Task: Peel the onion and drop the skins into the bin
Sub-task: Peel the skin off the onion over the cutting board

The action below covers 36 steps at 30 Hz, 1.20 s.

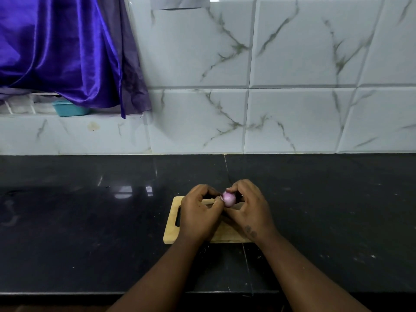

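Over a black counter (90, 221), both hands (200, 212) (249, 210) pinch a small onion (229, 198).

Dim overall, cool bluish cast. Brightest on tiled wall (247, 75) across upper half of frame; small white glare patch at top edge, centre. Dark glossy tabletop (90, 233) underexposed, pale window-like reflections left of centre, scattered specks catching light at right. Satin curtain (56, 46) upper left with strong sheen along folds. Soft shadow under hands on cutting board (173, 235). Wide-angle bowing of tile lines toward right edge. Slightly soft throughout, corners darker.
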Motion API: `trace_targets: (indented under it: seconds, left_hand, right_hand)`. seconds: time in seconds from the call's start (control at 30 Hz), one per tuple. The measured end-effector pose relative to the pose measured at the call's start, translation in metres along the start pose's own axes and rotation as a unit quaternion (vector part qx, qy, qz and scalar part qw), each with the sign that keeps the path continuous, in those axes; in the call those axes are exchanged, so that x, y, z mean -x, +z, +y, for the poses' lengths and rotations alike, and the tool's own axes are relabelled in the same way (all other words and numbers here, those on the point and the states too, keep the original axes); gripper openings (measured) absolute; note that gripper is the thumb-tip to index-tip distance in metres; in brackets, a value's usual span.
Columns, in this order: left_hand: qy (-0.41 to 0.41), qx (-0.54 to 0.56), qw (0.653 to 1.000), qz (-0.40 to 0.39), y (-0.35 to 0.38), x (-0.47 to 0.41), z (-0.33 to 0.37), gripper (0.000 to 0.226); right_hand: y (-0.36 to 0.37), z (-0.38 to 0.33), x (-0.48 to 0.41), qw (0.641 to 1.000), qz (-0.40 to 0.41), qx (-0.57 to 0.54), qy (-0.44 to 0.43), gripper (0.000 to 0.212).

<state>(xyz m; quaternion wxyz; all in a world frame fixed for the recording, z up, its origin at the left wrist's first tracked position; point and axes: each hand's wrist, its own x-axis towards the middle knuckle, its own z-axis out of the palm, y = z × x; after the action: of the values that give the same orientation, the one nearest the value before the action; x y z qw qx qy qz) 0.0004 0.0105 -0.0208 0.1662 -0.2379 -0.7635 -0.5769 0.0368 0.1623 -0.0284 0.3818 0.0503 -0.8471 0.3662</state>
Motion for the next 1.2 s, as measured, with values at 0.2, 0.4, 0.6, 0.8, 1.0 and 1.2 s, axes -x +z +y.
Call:
trace_targets:
  seconds: [0.2, 0.4, 0.6, 0.8, 1.0, 1.2]
  left_hand:
    - [0.027, 0.033, 0.999, -0.015, -0.002, -0.001, -0.002, 0.028]
    - [0.093, -0.018, 0.994, -0.054, 0.0, -0.003, -0.005, 0.032]
    - [0.075, -0.019, 0.997, -0.008, -0.001, -0.005, -0.008, 0.018]
    - [0.018, 0.029, 0.999, 0.017, -0.003, -0.004, -0.009, 0.02]
    - [-0.054, 0.111, 0.992, 0.01, -0.001, -0.007, -0.009, 0.011]
    - [-0.062, -0.025, 0.998, 0.011, 0.001, -0.008, -0.013, 0.015]
  right_hand:
    - [-0.001, 0.002, -0.001, 1.0, 0.005, -0.023, 0.007, 0.037]
    - [-0.001, 0.008, -0.003, 0.997, 0.013, -0.067, 0.035, 0.032]
    - [-0.005, 0.008, -0.002, 0.991, -0.024, -0.117, 0.053, 0.048]
    - [-0.004, 0.004, -0.001, 0.976, -0.032, -0.194, 0.095, 0.043]
    - [-0.008, 0.004, -0.005, 0.966, -0.022, -0.228, 0.117, 0.042]
    - [-0.015, 0.007, -0.009, 0.959, 0.006, -0.249, 0.136, 0.042]
